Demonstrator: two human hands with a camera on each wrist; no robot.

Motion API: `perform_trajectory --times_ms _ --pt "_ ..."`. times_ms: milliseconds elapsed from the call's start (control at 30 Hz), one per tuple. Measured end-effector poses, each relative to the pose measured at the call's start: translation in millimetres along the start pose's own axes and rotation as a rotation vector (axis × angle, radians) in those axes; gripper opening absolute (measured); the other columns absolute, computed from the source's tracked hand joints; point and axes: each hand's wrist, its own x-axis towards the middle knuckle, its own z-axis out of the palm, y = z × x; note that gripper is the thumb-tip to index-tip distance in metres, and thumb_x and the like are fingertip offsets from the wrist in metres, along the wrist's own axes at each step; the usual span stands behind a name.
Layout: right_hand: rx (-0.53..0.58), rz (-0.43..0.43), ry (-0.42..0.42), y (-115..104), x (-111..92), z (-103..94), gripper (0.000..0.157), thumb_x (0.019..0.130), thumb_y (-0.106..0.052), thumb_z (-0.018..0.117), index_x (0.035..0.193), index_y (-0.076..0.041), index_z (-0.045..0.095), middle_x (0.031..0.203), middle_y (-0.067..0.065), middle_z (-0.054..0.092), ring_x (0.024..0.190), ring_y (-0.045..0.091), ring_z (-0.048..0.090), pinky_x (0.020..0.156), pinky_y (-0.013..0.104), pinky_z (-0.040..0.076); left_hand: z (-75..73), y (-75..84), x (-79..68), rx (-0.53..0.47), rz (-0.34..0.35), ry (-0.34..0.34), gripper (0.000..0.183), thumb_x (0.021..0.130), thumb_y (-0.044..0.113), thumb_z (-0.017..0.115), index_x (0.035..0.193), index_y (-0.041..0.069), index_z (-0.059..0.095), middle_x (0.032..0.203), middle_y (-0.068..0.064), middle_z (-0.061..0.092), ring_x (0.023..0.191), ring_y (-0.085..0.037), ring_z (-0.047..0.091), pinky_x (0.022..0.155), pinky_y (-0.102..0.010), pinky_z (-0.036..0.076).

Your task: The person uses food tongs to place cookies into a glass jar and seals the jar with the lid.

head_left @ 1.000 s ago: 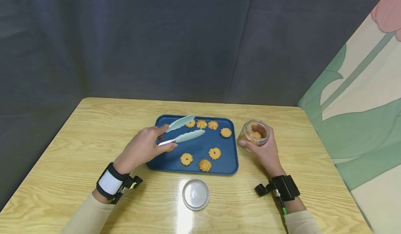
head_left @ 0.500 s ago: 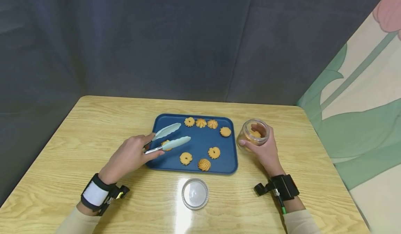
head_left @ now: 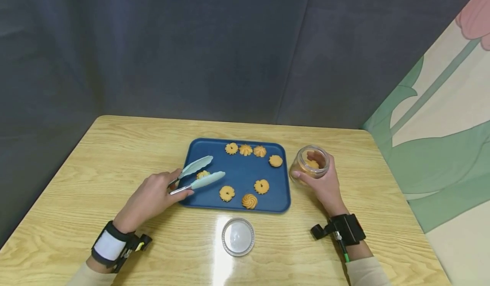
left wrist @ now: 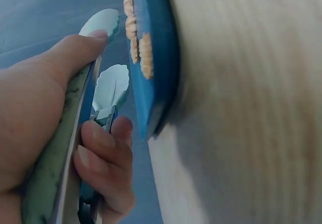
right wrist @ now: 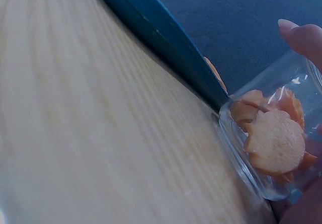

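Note:
My left hand (head_left: 153,194) grips a pair of tongs (head_left: 206,179) with pale mint tips, held spread over the left part of a blue tray (head_left: 245,172). Between the tips, seen from above, lies a cookie (head_left: 203,174) on the tray. Several more cookies, such as a swirled one (head_left: 249,201), are spread over the tray. At the tray's right side my right hand (head_left: 325,188) holds a clear glass jar (head_left: 309,162) upright on the table. Several cookies (right wrist: 275,142) show inside the jar in the right wrist view. In the left wrist view the thumb and curled fingers (left wrist: 103,158) hold the tongs' arms.
A round clear lid (head_left: 238,237) lies on the wooden table (head_left: 275,252) in front of the tray. A dark curtain (head_left: 199,56) hangs behind the table, and a flower-patterned cloth (head_left: 451,150) is at the right.
My left hand has moved left and toward me with the tongs, from the tray's upper middle to around the leftmost cookie. The right hand and jar stay in place.

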Motion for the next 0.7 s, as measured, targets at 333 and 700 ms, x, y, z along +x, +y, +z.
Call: perform_trajectory --times_ms 333,700 --pt "0.016 0.005 -0.001 0.9 -0.3 -0.7 0.088 0.085 -0.014 0.090 0.154 -0.018 0.036 0.151 0.008 0.050 0.141 0.008 0.046 0.106 0.007 0.038 7.8 -4.9 -7.1 0.025 0.014 0.028 0.075 0.091 0.045 0.082 0.140 -0.008 0.062 0.065 0.006 0.039 0.058 -0.008 0.037 0.052 -0.022 0.025" --pt "0.008 0.004 -0.005 0.0 0.3 -0.4 0.088 0.085 -0.014 0.089 0.155 -0.016 0.035 0.151 0.008 0.051 0.140 0.007 0.046 0.105 0.007 0.038 8.5 -8.5 -10.2 0.044 -0.029 0.011 0.077 0.092 0.047 0.080 0.143 -0.006 0.061 0.067 0.004 0.044 0.061 -0.010 0.041 0.053 -0.023 0.025"
